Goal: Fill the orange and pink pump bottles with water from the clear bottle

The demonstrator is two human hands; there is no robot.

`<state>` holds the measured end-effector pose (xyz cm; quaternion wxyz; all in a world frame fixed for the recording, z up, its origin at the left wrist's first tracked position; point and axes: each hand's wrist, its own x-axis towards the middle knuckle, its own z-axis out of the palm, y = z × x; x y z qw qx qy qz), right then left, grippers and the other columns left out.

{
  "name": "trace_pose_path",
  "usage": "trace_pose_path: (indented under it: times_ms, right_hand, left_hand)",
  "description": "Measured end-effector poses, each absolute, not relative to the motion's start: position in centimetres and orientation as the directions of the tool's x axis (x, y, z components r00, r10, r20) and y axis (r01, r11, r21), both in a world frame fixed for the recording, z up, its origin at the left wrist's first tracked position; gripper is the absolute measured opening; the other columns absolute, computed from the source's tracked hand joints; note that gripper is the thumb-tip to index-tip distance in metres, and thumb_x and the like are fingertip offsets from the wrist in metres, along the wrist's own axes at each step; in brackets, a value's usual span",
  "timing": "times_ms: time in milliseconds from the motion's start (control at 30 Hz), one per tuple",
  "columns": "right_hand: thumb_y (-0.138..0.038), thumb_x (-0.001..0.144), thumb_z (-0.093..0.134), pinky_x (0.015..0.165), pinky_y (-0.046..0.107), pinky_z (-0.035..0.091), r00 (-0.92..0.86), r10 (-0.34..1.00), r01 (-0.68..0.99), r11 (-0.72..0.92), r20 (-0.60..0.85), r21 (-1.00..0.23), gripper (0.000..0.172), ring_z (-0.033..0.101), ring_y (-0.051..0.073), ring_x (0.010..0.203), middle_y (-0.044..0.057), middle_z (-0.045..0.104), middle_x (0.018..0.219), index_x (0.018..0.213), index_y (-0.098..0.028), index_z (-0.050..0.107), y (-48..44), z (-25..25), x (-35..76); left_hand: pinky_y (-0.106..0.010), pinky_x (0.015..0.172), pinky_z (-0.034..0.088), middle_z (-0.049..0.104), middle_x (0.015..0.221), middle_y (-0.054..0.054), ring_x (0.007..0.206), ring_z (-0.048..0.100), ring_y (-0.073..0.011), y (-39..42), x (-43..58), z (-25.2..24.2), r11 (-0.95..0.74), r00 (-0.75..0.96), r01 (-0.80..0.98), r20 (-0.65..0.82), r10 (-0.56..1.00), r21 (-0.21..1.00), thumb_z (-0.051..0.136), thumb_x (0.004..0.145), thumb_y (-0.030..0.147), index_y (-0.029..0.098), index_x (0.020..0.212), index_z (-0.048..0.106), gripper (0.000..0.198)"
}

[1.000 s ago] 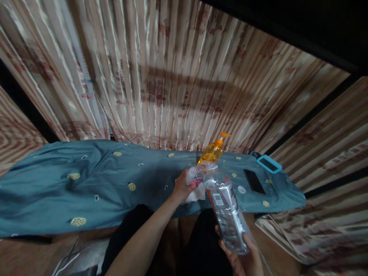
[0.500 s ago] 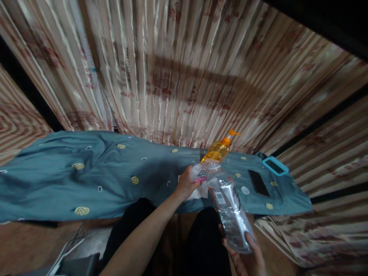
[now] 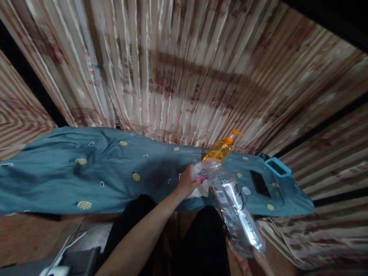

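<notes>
My left hand (image 3: 188, 182) is closed round a small clear container (image 3: 201, 170) with something pink at its lower part. My right hand (image 3: 247, 262) grips the base of a large clear plastic bottle (image 3: 234, 212) with a silvery label. The bottle is tilted, its mouth up against the opening of the small container. Just behind them stands an orange pump bottle (image 3: 218, 149) with yellow liquid. Under my left hand a white tissue (image 3: 201, 190) lies on the cloth.
A blue-green cloth (image 3: 115, 165) covers the table. To the right are a white round cap (image 3: 246, 190), a black phone (image 3: 260, 184) and a blue-framed device (image 3: 277, 167). Pleated curtains (image 3: 172, 76) hang behind. A white plug with cables (image 3: 59, 270) is at the lower left.
The base of the large bottle has swung a little right and down with my right hand. My left hand keeps its hold on the small container. The view has shifted slightly.
</notes>
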<state>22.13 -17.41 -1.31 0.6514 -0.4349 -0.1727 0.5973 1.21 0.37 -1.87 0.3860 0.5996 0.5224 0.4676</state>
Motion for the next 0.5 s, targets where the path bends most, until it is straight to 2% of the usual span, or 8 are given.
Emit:
trace_pose_path:
  times_ms: [133,200,333,500]
  right_hand:
    - [-0.033,0.069,0.081,0.079,0.042,0.062,0.219,0.928,-0.646,-0.092,-0.300,-0.758,0.055,0.071,0.031,0.099,0.000,0.076,0.109,0.121,-0.037,0.064,-17.8,-0.9,21.7]
    - [-0.035,0.067,0.081,0.076,0.042,0.063,0.223,0.925,-0.628,-0.105,-0.307,-0.771,0.064,0.070,0.034,0.100,0.002,0.074,0.115,0.126,-0.036,0.059,-17.9,-0.9,21.6]
    - [-0.038,0.063,0.082,0.072,0.041,0.062,0.239,0.916,-0.597,-0.123,-0.322,-0.792,0.091,0.070,0.036,0.099,0.004,0.073,0.117,0.143,-0.036,0.038,-18.3,-0.9,21.5]
    - [-0.042,0.063,0.083,0.070,0.040,0.061,0.271,0.909,-0.572,-0.113,-0.317,-0.813,0.099,0.071,0.036,0.096,0.010,0.075,0.109,0.146,-0.032,0.032,-18.7,-0.9,21.7]
  left_hand:
    - [-0.032,0.082,0.049,0.068,0.104,-0.003,0.096,0.064,-0.0228,0.3,1.1,-1.7,-0.151,0.018,0.267,0.152,0.988,0.952,0.074,0.064,0.023,0.020,0.107,0.054,0.047]
    - [-0.033,0.083,0.049,0.068,0.105,-0.004,0.097,0.064,-0.0230,0.3,1.1,-1.6,-0.153,0.024,0.278,0.152,0.988,0.949,0.074,0.065,0.023,0.020,0.107,0.053,0.048]
    - [-0.034,0.084,0.049,0.067,0.106,-0.006,0.098,0.064,-0.0238,0.3,1.1,-1.6,-0.170,0.030,0.291,0.169,0.985,0.942,0.073,0.068,0.028,0.018,0.109,0.053,0.046]
    - [-0.035,0.088,0.048,0.067,0.110,-0.008,0.102,0.063,-0.0239,0.4,1.1,-1.7,-0.175,0.029,0.271,0.174,0.984,0.946,0.074,0.068,0.027,0.018,0.113,0.053,0.051]
